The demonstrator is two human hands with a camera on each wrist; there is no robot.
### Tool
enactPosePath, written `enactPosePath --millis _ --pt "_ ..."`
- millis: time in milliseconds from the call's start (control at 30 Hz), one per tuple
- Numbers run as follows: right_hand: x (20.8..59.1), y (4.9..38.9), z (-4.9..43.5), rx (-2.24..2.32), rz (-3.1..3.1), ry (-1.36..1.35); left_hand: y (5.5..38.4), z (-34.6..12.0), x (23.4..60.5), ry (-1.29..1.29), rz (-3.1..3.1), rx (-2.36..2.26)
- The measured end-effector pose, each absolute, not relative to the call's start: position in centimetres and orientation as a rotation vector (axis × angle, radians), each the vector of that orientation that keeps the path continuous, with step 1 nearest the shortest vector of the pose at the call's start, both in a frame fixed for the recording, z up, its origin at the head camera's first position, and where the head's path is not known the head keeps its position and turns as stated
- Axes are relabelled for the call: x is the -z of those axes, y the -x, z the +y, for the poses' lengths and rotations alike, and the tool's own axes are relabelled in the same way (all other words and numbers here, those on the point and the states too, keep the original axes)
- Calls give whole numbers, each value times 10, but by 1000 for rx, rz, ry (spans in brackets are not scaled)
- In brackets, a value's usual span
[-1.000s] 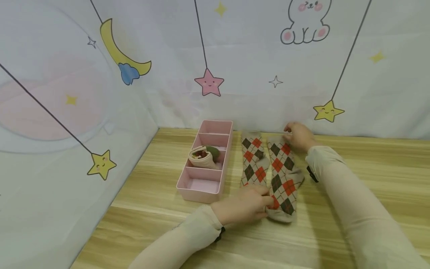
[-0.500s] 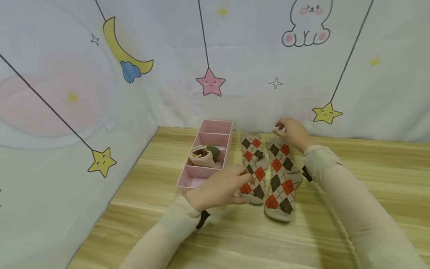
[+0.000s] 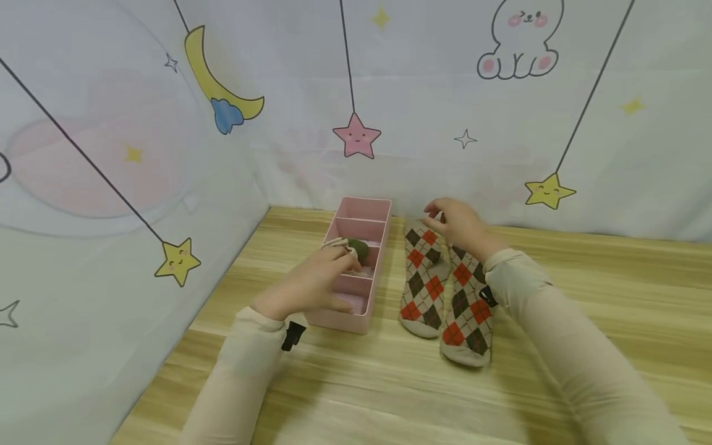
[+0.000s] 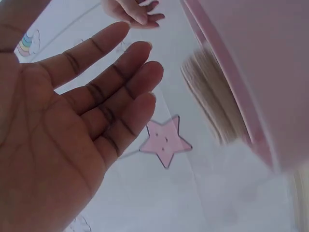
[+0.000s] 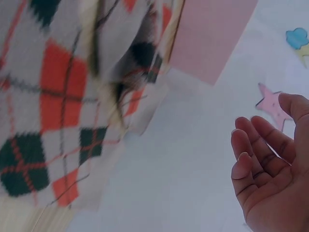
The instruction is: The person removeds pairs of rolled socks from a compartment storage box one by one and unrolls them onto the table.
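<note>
My left hand (image 3: 311,281) hovers over the front of a pink divided box (image 3: 339,322), its fingers loosely spread. In the left wrist view nothing lies in its palm (image 4: 43,130). A beige rolled-up cloth bundle (image 4: 212,96) sits in the box, mostly covered by this hand in the head view, beside a green bundle (image 3: 359,249). Two argyle socks in beige, red and dark green lie flat side by side: the left sock (image 3: 424,287) and the right sock (image 3: 466,318). Above their cuffs floats my right hand (image 3: 461,227), fingers loosely bent, holding nothing; it hides the right sock's cuff.
The box's front compartment (image 3: 351,301) and rearmost compartment (image 3: 364,209) hold nothing visible. A white printed cloth (image 3: 411,167) with stars and a moon rises behind and left of the wooden table (image 3: 356,389).
My left hand has let go of the right sock's toe and moved left, over the box. The right hand has shifted left from the right sock's cuff. Both socks stay in place.
</note>
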State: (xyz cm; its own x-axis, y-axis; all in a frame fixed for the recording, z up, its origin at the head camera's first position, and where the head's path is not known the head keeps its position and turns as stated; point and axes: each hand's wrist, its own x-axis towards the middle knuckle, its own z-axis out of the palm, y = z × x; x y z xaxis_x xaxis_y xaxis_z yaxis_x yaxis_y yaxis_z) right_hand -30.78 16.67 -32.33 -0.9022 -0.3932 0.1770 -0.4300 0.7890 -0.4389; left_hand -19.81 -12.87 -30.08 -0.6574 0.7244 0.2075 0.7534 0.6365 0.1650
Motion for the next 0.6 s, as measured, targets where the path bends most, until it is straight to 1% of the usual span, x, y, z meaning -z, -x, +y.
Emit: enactPosePath --millis 333,600 --pt "321 287 120 -854 -2864 -916 206 -157 298 1009 -3002 282" --pt "324 285 70 -763 -2829 -1144 212 -169 304 947 -3096 253"
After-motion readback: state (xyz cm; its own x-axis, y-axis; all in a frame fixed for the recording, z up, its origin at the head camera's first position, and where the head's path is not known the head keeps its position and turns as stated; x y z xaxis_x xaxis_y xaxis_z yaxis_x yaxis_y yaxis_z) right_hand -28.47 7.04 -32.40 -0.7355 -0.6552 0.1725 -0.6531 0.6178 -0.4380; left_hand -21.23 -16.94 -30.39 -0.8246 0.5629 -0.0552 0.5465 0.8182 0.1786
